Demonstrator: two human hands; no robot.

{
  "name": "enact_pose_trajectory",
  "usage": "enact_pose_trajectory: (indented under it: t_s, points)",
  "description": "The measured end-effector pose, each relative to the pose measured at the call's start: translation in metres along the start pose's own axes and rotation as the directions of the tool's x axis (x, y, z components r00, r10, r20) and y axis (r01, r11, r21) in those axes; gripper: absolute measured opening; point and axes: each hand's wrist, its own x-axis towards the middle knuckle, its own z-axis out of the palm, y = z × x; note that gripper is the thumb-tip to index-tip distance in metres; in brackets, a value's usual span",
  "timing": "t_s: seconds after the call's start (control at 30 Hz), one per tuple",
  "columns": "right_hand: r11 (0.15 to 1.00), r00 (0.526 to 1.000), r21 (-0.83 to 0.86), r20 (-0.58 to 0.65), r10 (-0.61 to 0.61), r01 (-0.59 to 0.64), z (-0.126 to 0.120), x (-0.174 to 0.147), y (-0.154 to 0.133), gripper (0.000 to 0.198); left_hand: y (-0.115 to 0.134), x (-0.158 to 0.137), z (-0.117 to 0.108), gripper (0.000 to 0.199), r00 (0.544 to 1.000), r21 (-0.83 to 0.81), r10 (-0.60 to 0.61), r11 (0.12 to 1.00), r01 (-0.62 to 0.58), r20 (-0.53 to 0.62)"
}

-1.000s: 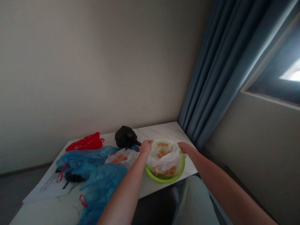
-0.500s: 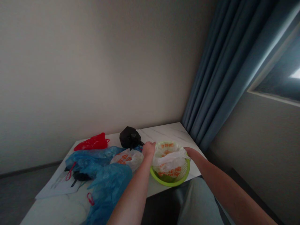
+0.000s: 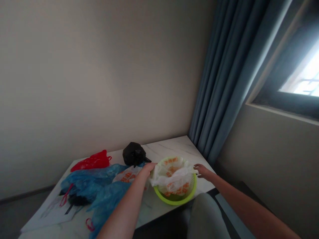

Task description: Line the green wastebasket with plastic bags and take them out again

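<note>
1. While the head view half a second back had both hands on the bag edge, the right hand (image 3: pixel 203 172) now has its fingers parted at the right side of the white plastic bag (image 3: pixel 171 182), so looks like that grip loosened; can't tell if a fingertip still touches the plastic
2. Left hand (image 3: pixel 149 167) has shifted outward and seems clamped on the bag's left edge, drawing a flap past the rim, which I'd read as the mouth being spread wider
3. The bag itself sits inside the green basket (image 3: pixel 173 201), round with a mesh side and smooth lip, at the table's (image 3: pixel 166 146) near edge; hands are well apart, one each side
4. Texture-wise: thin, crinkly, half see-through film with orange print, next to crumpled blue plastic (image 3: pixel 92 177), a second printed white bag (image 3: pixel 128 175), a lumpy glossy black bundle (image 3: pixel 134 153) and a flattish red bag (image 3: pixel 93 161), all on pale, marble-veined tabletop
</note>
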Motion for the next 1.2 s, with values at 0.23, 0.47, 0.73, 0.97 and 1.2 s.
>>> enact_pose_trajectory:
  t_s: [0.23,0.47,0.73,0.97,1.2]
  points:
    - [0.885,0.891,-0.243,-0.129,-0.435,0.397,-0.021,-0.025,-0.005,0.041,-0.004,-0.025,-0.038,0.028,0.866,0.380,0.447,0.858,-0.345,-0.223]
    - [0.585,0.773,-0.595,0.100,-0.626,0.551,-0.003,-0.056,-0.032,0.051,-0.025,-0.100,-0.028,0.031,0.537,0.587,0.826,0.350,-0.730,0.174]
    - [0.598,0.864,-0.722,-0.003,-0.504,0.346,0.012,-0.049,-0.042,0.054,-0.082,-0.141,0.004,0.041,0.541,0.691,0.821,0.285,-0.664,0.181]
    - [0.371,0.740,-0.756,0.217,-0.636,0.540,0.002,-0.037,-0.052,0.032,-0.093,-0.134,0.011,0.037,0.560,0.675,0.814,0.327,-0.662,0.155]
    - [0.435,0.779,-0.775,0.114,-0.617,0.458,0.007,-0.040,-0.040,0.021,-0.087,-0.130,0.011,0.038,0.581,0.670,0.790,0.326,-0.667,0.195]
